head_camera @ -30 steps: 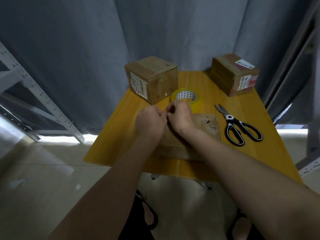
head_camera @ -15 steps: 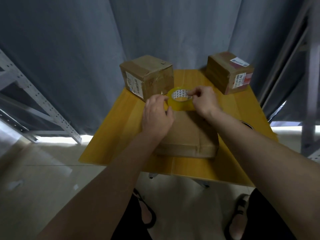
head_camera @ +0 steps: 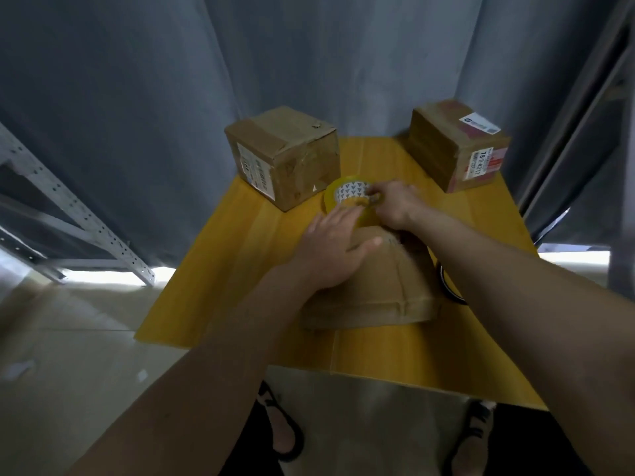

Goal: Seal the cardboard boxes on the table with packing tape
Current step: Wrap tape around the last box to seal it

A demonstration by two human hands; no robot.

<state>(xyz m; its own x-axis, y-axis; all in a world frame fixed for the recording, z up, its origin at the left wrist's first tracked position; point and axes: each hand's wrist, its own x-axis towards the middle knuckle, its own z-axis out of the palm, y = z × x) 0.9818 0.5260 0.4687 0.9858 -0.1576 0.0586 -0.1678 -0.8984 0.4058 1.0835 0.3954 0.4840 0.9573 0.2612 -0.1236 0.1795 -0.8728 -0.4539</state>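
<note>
Count: 3 cardboard boxes, 1 tape roll, 1 pr scissors (mostly hidden), 2 hands.

Near box (head_camera: 388, 290): flat, lying near-centre on yellow counter (head_camera: 240, 269). Far-left box (head_camera: 285, 156): cube shape, white label on its left face, at far edge of counter. Far-right box (head_camera: 458, 144): labels on top and on right face, far-right corner, well apart from the other two.

Tape roll (head_camera: 348, 201): yellow, patterned core, tilted, at far end of near box, just beside far-left box.

Left hand (head_camera: 335, 252): palm down on top of near box, fingers straight and slightly spread, tips touching near side of roll. Right hand (head_camera: 395, 204): fingers curled and clamped on right rim of roll; exact pinch point blurred.

Scissors (head_camera: 450, 286): only a black handle loop shows, right of near box, behind right forearm.

Vs 0.5 s ago: left hand has flattened and slid further onto box top, thumb now off the roll. Right hand sits lower on roll, same side. Roll position approx unchanged. Boxes unmoved.
</note>
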